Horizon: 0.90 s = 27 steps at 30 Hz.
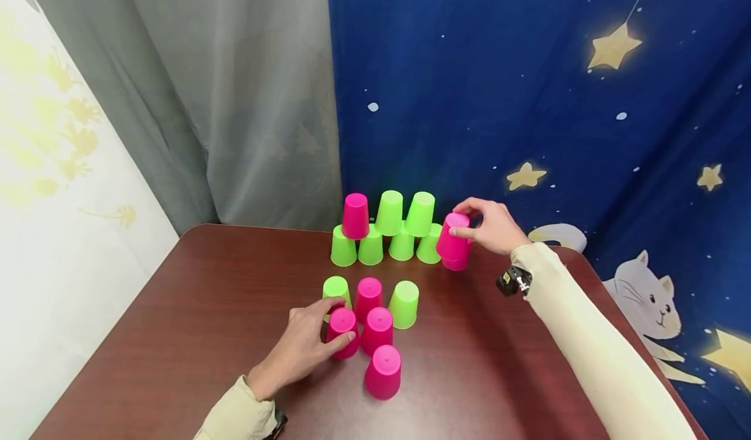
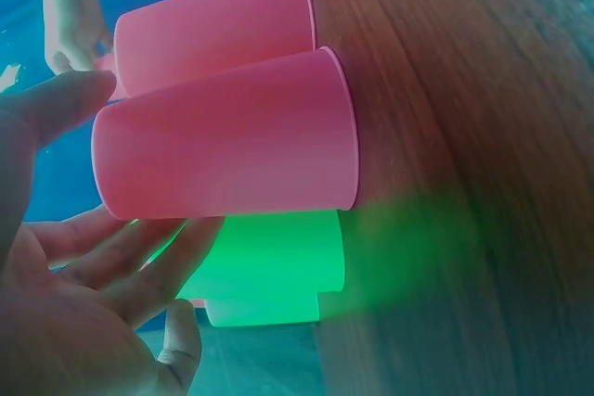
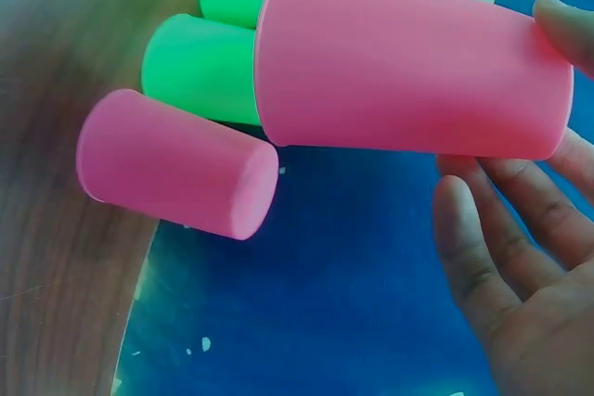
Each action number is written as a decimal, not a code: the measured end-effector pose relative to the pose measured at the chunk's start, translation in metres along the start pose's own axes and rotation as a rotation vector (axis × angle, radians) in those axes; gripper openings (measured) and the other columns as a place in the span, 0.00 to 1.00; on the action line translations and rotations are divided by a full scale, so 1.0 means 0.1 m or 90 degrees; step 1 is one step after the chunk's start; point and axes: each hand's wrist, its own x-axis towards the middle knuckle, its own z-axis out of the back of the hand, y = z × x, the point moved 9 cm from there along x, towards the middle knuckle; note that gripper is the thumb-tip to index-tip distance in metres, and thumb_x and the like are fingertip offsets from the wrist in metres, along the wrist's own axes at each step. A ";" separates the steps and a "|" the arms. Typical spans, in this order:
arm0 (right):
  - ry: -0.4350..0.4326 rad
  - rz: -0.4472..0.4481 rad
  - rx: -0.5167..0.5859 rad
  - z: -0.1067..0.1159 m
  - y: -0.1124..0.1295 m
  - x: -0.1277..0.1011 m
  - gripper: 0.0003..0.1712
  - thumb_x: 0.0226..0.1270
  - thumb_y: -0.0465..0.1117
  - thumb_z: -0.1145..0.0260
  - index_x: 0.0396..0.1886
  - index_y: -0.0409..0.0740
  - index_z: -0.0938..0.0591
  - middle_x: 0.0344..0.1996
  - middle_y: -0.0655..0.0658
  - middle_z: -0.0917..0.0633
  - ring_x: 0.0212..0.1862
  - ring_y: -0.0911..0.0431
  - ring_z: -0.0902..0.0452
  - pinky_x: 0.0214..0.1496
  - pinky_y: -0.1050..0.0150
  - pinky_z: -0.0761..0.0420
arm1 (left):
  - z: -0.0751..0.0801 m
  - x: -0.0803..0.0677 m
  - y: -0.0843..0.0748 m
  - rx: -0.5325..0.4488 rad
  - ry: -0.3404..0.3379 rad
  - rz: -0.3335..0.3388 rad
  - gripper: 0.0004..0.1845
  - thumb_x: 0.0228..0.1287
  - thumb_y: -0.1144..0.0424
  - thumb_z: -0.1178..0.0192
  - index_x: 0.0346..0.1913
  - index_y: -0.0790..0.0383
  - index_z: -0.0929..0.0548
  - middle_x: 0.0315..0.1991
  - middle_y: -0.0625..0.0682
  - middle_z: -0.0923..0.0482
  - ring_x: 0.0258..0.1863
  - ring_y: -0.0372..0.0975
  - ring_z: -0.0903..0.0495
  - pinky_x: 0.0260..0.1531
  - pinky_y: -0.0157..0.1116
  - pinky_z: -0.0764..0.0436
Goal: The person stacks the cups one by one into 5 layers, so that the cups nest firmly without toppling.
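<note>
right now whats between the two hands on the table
In the head view, loose upturned cups: a green cup and pink cup lie between the left hand and right hand.

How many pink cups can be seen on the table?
6. One in the back stack's upper row, left; one held by the right hand at the stack's right end; four in the front group, one gripped by the left hand. Others may be nested unseen.
</note>
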 end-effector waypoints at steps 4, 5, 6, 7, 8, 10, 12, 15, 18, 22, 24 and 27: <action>-0.017 -0.022 0.004 0.03 -0.04 0.13 0.25 0.62 0.47 0.26 0.56 0.43 0.19 0.50 0.38 0.15 0.53 0.43 0.21 0.51 0.51 0.16 | 0.02 -0.01 0.01 0.006 0.003 -0.003 0.34 0.51 0.54 0.23 0.62 0.58 0.22 0.51 0.47 0.16 0.51 0.38 0.17 0.53 0.46 0.31; -0.023 -0.028 0.004 0.04 -0.06 0.16 0.25 0.62 0.47 0.26 0.56 0.42 0.19 0.50 0.37 0.16 0.54 0.43 0.21 0.53 0.49 0.18 | 0.03 -0.02 0.00 0.010 0.001 -0.008 0.34 0.51 0.54 0.23 0.62 0.58 0.22 0.51 0.46 0.15 0.50 0.38 0.17 0.52 0.45 0.31; -0.029 -0.032 0.003 0.05 -0.07 0.18 0.25 0.63 0.47 0.26 0.56 0.41 0.19 0.50 0.36 0.16 0.54 0.43 0.21 0.55 0.48 0.19 | 0.04 -0.02 0.00 0.012 0.001 -0.013 0.35 0.51 0.54 0.23 0.62 0.58 0.22 0.51 0.46 0.15 0.50 0.38 0.16 0.52 0.45 0.31; -0.034 -0.038 0.005 0.05 -0.09 0.20 0.26 0.63 0.48 0.27 0.57 0.41 0.19 0.51 0.36 0.16 0.54 0.43 0.21 0.56 0.48 0.20 | 0.04 -0.02 0.00 0.016 0.000 -0.018 0.34 0.51 0.54 0.23 0.62 0.58 0.22 0.51 0.46 0.15 0.50 0.38 0.16 0.51 0.45 0.31; -0.038 -0.047 0.009 0.06 -0.12 0.22 0.26 0.63 0.48 0.27 0.57 0.41 0.20 0.51 0.36 0.16 0.54 0.43 0.21 0.57 0.47 0.20 | 0.05 -0.03 0.00 0.020 -0.001 -0.023 0.34 0.51 0.54 0.23 0.62 0.58 0.21 0.51 0.46 0.14 0.51 0.38 0.16 0.51 0.45 0.31; -0.048 -0.065 0.013 0.06 -0.18 0.25 0.27 0.64 0.48 0.28 0.58 0.40 0.20 0.52 0.35 0.16 0.54 0.42 0.21 0.58 0.47 0.20 | 0.05 -0.04 0.00 0.025 -0.002 -0.031 0.34 0.51 0.54 0.23 0.62 0.59 0.21 0.52 0.46 0.14 0.51 0.39 0.15 0.51 0.45 0.31; -0.053 -0.082 0.018 0.05 -0.24 0.27 0.27 0.64 0.50 0.28 0.58 0.40 0.20 0.53 0.35 0.16 0.54 0.42 0.21 0.58 0.46 0.19 | 0.04 -0.04 0.00 0.030 -0.001 -0.035 0.34 0.52 0.53 0.23 0.62 0.59 0.21 0.52 0.47 0.14 0.52 0.39 0.15 0.51 0.45 0.31; -0.063 -0.098 0.019 0.03 -0.29 0.32 0.27 0.64 0.50 0.28 0.57 0.40 0.20 0.52 0.35 0.16 0.54 0.42 0.20 0.58 0.47 0.19 | 0.05 -0.06 0.01 0.033 -0.008 -0.040 0.33 0.52 0.54 0.23 0.62 0.60 0.21 0.52 0.47 0.14 0.53 0.41 0.14 0.50 0.45 0.31; -0.068 -0.103 0.017 0.02 -0.31 0.34 0.26 0.65 0.49 0.29 0.57 0.40 0.20 0.52 0.35 0.16 0.53 0.43 0.20 0.58 0.47 0.19 | 0.06 -0.06 0.00 0.033 -0.019 -0.051 0.33 0.52 0.55 0.23 0.61 0.60 0.21 0.51 0.48 0.13 0.51 0.42 0.14 0.48 0.44 0.31; -0.068 -0.102 0.014 0.00 -0.28 0.36 0.27 0.65 0.49 0.29 0.58 0.39 0.21 0.52 0.34 0.16 0.53 0.43 0.20 0.58 0.48 0.19 | 0.06 -0.07 0.01 0.031 -0.028 -0.054 0.32 0.51 0.57 0.23 0.60 0.61 0.20 0.50 0.48 0.13 0.50 0.41 0.14 0.48 0.43 0.32; -0.070 -0.102 0.013 0.00 -0.28 0.37 0.27 0.66 0.49 0.29 0.59 0.39 0.21 0.52 0.34 0.16 0.53 0.43 0.20 0.58 0.48 0.19 | 0.06 -0.07 0.01 0.030 -0.029 -0.053 0.32 0.51 0.57 0.23 0.60 0.60 0.20 0.50 0.47 0.13 0.50 0.41 0.14 0.48 0.43 0.32; -0.072 -0.102 0.010 0.01 -0.28 0.38 0.27 0.66 0.49 0.30 0.59 0.39 0.22 0.52 0.35 0.16 0.53 0.43 0.21 0.58 0.48 0.19 | 0.06 -0.07 0.02 0.028 -0.030 -0.053 0.31 0.51 0.57 0.23 0.59 0.60 0.19 0.49 0.47 0.13 0.49 0.40 0.14 0.48 0.43 0.31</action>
